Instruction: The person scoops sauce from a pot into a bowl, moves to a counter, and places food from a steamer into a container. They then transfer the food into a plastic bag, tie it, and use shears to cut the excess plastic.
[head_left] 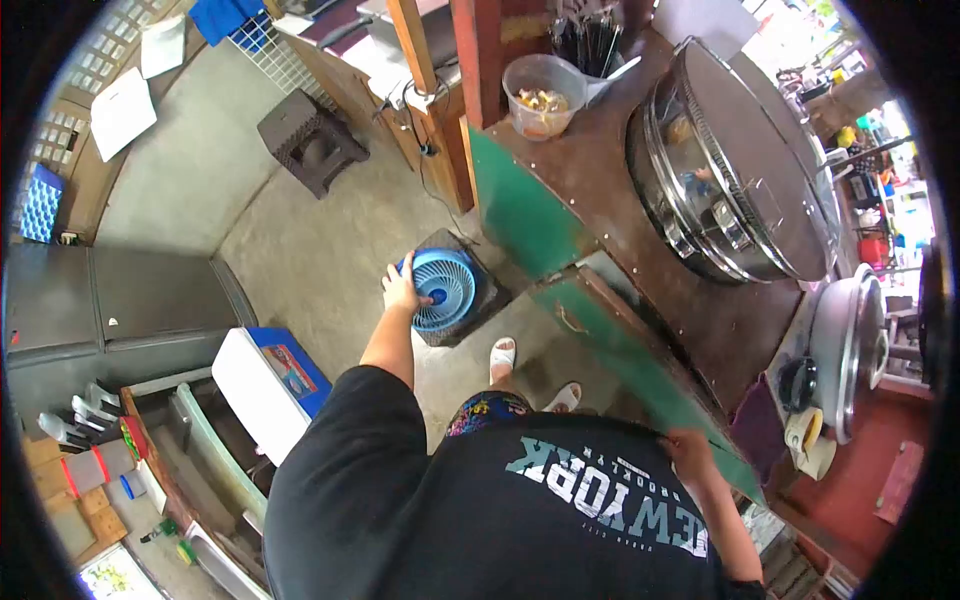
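A person in a black T-shirt [480, 510] with New York lettering is seen from above, looking down at a grey concrete floor [310, 265]. The left arm reaches forward to a round blue fan [457, 283], which sits on a dark, textured stool [487, 290] ahead of the feet. The left hand [403, 291] grips the fan's near left side — its fingers closed about the rim, the thumb lying across the front grille toward the hub. The right hand [688, 452] is low on the right, bent in beside the shirt's edge; its fingers are partly hidden, and I cannot tell whether they hold anything. Below the fan are two white sandals [503, 352] on the person's feet.

To the right stands a brown table [600, 190] with green panels [520, 210] on its side. On it are a clear plastic tub [545, 97] with some contents and a large, round, shiny metal pan [700, 190] — wide and dark-topped. A second dark stool [313, 143] stands farther off, upper left. At lower left, a blue-and-white cooler [268, 392] stands near grey cabinets [150, 290].
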